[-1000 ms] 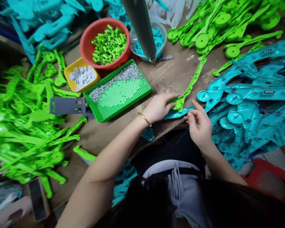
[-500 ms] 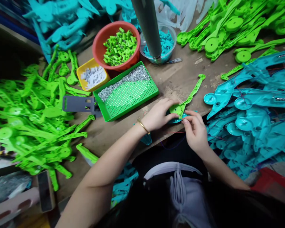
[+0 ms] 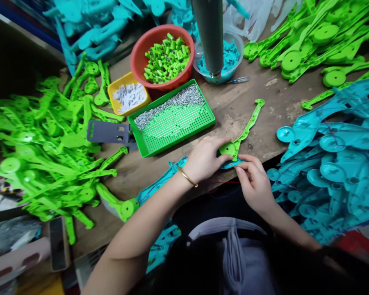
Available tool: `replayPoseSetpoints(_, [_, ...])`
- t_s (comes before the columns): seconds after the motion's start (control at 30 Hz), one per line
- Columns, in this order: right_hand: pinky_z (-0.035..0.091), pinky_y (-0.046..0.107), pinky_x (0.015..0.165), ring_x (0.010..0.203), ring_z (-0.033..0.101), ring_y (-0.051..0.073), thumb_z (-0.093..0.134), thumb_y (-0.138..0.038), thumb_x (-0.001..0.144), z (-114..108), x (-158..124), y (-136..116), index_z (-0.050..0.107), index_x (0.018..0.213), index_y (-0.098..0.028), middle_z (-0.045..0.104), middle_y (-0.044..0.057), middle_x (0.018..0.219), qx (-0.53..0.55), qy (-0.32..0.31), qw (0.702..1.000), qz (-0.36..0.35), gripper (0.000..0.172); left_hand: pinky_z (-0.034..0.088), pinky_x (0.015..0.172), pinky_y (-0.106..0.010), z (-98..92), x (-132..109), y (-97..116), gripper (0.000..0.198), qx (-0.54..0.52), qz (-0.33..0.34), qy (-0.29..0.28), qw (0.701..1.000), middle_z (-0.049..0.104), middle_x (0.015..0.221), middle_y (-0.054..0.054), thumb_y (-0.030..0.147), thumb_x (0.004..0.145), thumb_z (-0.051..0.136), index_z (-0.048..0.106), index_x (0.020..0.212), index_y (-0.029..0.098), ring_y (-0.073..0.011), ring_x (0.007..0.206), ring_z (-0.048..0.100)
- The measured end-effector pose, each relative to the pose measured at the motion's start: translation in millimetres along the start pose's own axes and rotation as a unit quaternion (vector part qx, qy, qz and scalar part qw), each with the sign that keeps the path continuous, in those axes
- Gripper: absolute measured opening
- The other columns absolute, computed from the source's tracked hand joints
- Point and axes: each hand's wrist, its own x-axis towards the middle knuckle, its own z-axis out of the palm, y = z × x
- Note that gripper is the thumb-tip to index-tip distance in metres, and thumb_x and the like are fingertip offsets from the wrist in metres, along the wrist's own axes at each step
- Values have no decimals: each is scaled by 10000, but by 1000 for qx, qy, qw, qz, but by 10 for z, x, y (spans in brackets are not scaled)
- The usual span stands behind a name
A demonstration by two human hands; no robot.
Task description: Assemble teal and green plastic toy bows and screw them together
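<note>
My left hand [image 3: 203, 159], with a gold bangle at its wrist, is closed on a lime-green plastic part [image 3: 228, 148] with a round disc and a long thin arm pointing away from me. The disc end lies over a teal plastic shell [image 3: 231, 164], of which only a small edge shows between my hands. My right hand [image 3: 254, 182] pinches at the near edge of these parts, thumb and fingers together; whether it grips the shell or something smaller is hidden. Another stretch of teal plastic [image 3: 160, 180] passes under my left forearm; I cannot tell whether it joins the shell.
Beyond my hands stand a green perforated tray [image 3: 178, 137] of small metal screws, a yellow tub [image 3: 113, 102], a red bowl [image 3: 138, 61] and a clear bowl [image 3: 238, 61] beside a metal post [image 3: 208, 37]. Green parts [image 3: 61, 139] heap up leftward; teal shells [image 3: 329, 172] pile at right.
The camera view has shifted, so the containers sit further right. More teal plastic now shows beneath my left forearm. Both hands stay at the green part.
</note>
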Motion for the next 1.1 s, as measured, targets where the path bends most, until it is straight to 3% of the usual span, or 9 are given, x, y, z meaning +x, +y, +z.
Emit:
replayPoseSetpoints(0.27, [505, 374, 944, 1071, 613, 190, 495, -269, 931, -56, 51, -24, 608, 888, -199, 580, 95, 1204, 0, -49, 998, 41, 139, 475, 989, -390, 15, -50, -58, 427, -10, -35, -7, 999, 705, 1179, -72, 299, 806, 727, 642, 1210, 191, -229, 1105, 638])
replayPoseSetpoints(0.43, [519, 350, 879, 1093, 604, 196, 506, -299, 929, -173, 83, -58, 619, 858, -215, 576, 64, 1253, 6, -108, 992, 65, 158, 460, 991, -407, -5, -17, 18, 405, 50, -56, -27, 997, 672, 1171, -82, 313, 803, 721, 651, 1179, 181, -258, 1111, 602])
replayPoseSetpoints(0.5, [539, 332, 825, 1020, 630, 179, 507, -312, 929, -191, 78, -60, 621, 851, -211, 561, 58, 1277, 22, -120, 989, 78, 171, 463, 983, -401, 7, 13, 68, 397, 80, -58, -29, 995, 641, 1177, -99, 317, 804, 715, 648, 1163, 160, -269, 1119, 582])
replayPoseSetpoints(0.63, [566, 280, 626, 679, 641, 87, 512, -363, 927, -113, 43, -50, 613, 861, -190, 547, 59, 1235, 102, -130, 978, 129, 211, 491, 906, -382, 125, 73, 118, 240, 102, -85, -39, 990, 648, 1021, -101, 328, 867, 632, 669, 1004, 134, -260, 1009, 613])
replayPoseSetpoints(0.73, [562, 268, 608, 707, 650, 101, 520, -363, 924, -87, 22, -69, 623, 875, -191, 563, 58, 1169, 111, -127, 978, 120, 207, 492, 915, -361, 168, 21, 95, 221, 57, -71, -37, 995, 632, 1065, -108, 292, 875, 622, 666, 1015, 127, -243, 1020, 617])
replayPoseSetpoints(0.83, [549, 306, 765, 909, 634, 161, 556, -329, 908, -211, 18, -146, 671, 893, -214, 583, 61, 1100, 21, -100, 994, 41, 164, 472, 998, -370, 23, -171, 46, 251, -1, -21, 19, 1000, 602, 1210, -107, 252, 881, 609, 642, 1106, 144, -233, 1136, 589])
replayPoseSetpoints(0.9, [521, 313, 798, 911, 607, 169, 589, -311, 891, -338, 24, -229, 704, 908, -232, 596, 52, 967, -36, -95, 995, -3, 140, 478, 1013, -392, -164, -339, 22, 249, -34, 1, 49, 998, 590, 1279, -89, 275, 908, 569, 642, 1127, 182, -234, 1189, 573])
replayPoseSetpoints(1.0, [492, 260, 633, 747, 602, 139, 595, -323, 891, -462, 45, -385, 708, 886, -238, 634, 22, 816, -9, -170, 985, 12, 141, 525, 951, -406, -416, -545, 59, 260, -82, -3, 78, 994, 593, 1312, -68, 354, 937, 518, 667, 1107, 226, -255, 1219, 563])
replayPoseSetpoints(1.1, [460, 227, 507, 602, 594, 113, 630, -344, 865, -444, 97, -546, 680, 849, -233, 671, -5, 748, 87, -205, 973, 51, 122, 546, 905, -401, -436, -628, 219, 299, -166, -40, 114, 979, 626, 1255, -58, 414, 957, 473, 671, 1111, 251, -260, 1208, 574])
